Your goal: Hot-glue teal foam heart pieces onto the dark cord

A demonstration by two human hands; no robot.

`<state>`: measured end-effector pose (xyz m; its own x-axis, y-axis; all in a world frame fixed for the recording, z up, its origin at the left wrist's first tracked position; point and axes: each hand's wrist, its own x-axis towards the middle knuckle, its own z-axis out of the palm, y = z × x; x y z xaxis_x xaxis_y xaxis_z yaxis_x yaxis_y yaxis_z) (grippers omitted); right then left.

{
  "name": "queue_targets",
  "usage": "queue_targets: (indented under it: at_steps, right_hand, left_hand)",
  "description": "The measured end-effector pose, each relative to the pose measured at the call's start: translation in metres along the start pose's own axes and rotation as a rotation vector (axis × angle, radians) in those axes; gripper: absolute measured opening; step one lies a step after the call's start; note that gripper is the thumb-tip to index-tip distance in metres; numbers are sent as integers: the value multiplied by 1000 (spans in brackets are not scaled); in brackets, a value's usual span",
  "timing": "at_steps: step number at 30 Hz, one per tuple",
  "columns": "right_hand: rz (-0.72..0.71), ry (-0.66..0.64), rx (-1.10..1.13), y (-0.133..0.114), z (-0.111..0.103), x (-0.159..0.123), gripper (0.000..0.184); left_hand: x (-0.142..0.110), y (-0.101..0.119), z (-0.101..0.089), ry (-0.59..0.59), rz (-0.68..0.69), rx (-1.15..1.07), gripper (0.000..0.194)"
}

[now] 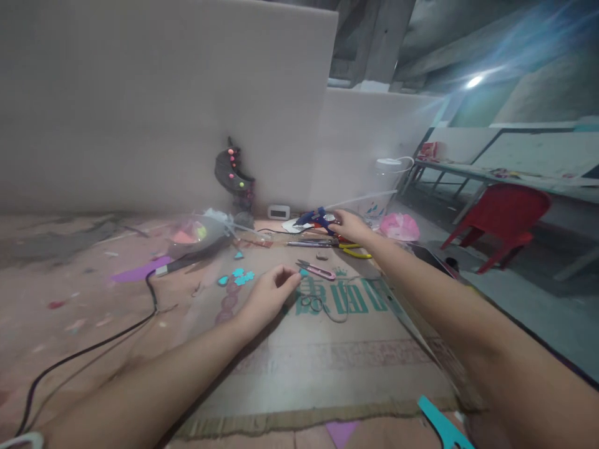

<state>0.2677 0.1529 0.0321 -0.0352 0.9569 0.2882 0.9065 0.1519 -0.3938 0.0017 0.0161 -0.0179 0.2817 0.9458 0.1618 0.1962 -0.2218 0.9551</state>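
My right hand (350, 227) reaches to the far side of the cardboard and has its fingers closed at the handle of a blue glue gun (313, 217). Over the middle of the cardboard (290, 374), my left hand (276, 288) is closed in a pinch. A small teal piece (304, 272) shows at its fingertips; whether they grip it, I cannot make out. Just beyond lie pink thread snips (317, 270). Several teal cutouts (242, 276) rest left of that hand. A grey cord (337, 320) curls to its right.
Yellow-handled pliers (355, 251) lie near my right hand. A dark crescent-shaped decoration with coloured balls (229, 171) stands at the back beside a small white clock (279, 212). A black cable (93, 345) crosses the left side. A red chair (505, 215) stands off to the right.
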Motion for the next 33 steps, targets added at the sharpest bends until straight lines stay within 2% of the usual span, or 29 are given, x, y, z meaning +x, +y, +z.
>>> queue_targets:
  at_steps: [4, 9, 12, 16, 20, 23, 26, 28, 30, 33]
  right_hand:
    - [63, -52, -22, -11, 17, 25, 46]
    - [125, -74, -67, -13, 36, 31, 33]
    - [144, -47, -69, -15, 31, 28, 33]
    - [125, 17, -40, -23, 4, 16, 33]
    - [76, 57, -5, -29, -26, -15, 32]
    - [17, -20, 55, -30, -38, -53, 28]
    - [-159, -72, 273, -34, -43, -97, 28]
    - [-189, -88, 399, -42, -44, -124, 26]
    - [-186, -137, 425, -51, -43, -145, 24]
    - [-236, -136, 446, -60, -38, -161, 20]
  left_hand:
    - [3, -4, 2, -1, 34, -33, 28]
    - [3, -1, 4, 5, 0, -88, 26]
    - [2, 1, 3, 16, -30, -87, 26]
    - [1, 3, 3, 9, -56, -76, 26]
    - [2, 5, 2, 30, -66, -50, 25]
    - [3, 4, 0, 42, -81, -47, 28]
    - [2, 2, -2, 56, -85, -75, 28]
    - [2, 2, -3, 75, -113, -115, 28]
    - [1, 3, -4, 81, -138, -158, 29]
    - [1, 6, -4, 75, -141, -181, 30]
